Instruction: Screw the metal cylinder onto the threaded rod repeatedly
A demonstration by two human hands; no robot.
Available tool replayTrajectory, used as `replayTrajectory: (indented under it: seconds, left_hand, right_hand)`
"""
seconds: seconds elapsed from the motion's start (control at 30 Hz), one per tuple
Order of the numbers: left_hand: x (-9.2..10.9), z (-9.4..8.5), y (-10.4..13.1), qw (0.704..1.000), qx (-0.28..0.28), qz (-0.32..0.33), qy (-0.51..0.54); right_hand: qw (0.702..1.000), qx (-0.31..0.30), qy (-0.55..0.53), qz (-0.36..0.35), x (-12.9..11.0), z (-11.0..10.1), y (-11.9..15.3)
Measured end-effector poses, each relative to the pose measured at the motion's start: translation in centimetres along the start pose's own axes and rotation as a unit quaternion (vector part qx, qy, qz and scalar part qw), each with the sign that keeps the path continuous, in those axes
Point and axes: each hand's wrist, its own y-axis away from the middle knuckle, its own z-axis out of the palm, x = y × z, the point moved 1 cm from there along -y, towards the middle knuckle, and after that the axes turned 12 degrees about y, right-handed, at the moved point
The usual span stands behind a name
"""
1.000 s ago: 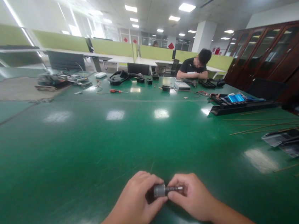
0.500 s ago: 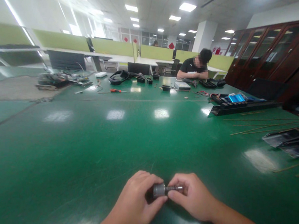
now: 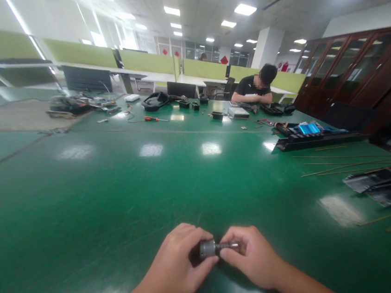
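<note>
A: In the head view, what does the left hand (image 3: 178, 259) have?

B: Its grip is narrowed around a grey metal cylinder (image 3: 207, 249), thumb below and fingers above.

A: And the right hand (image 3: 253, 257)?

B: Its grip is pinched on the dark ridged shaft (image 3: 223, 246) that extends from the cylinder's right end. The shaft's bright tip shows between the fingers.

A: Where is the whole piece?

B: Between the two hands, at the near part of the green worktop (image 3: 160, 175), lying roughly sideways. I can't tell whether it touches the surface.

A: What lies farther off?

B: An orange-handled screwdriver (image 3: 152, 119) on the far left part, and a white box (image 3: 238, 113) near the far edge, close to a seated person (image 3: 252, 91) with folded arms. On the right, a long black channel (image 3: 321, 142) runs beside something shiny and blue (image 3: 309, 128), with thin rods (image 3: 340, 167) nearer.
</note>
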Motion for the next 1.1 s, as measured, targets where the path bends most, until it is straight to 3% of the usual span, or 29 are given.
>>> replayTrajectory:
  seconds: [1.1]
  left_hand:
    - [-0.16,-0.20,-0.03,0.999,0.035,0.014,-0.006]
  right_hand:
    - [0.999,-0.007,-0.043,0.025,-0.03,-0.32,0.11]
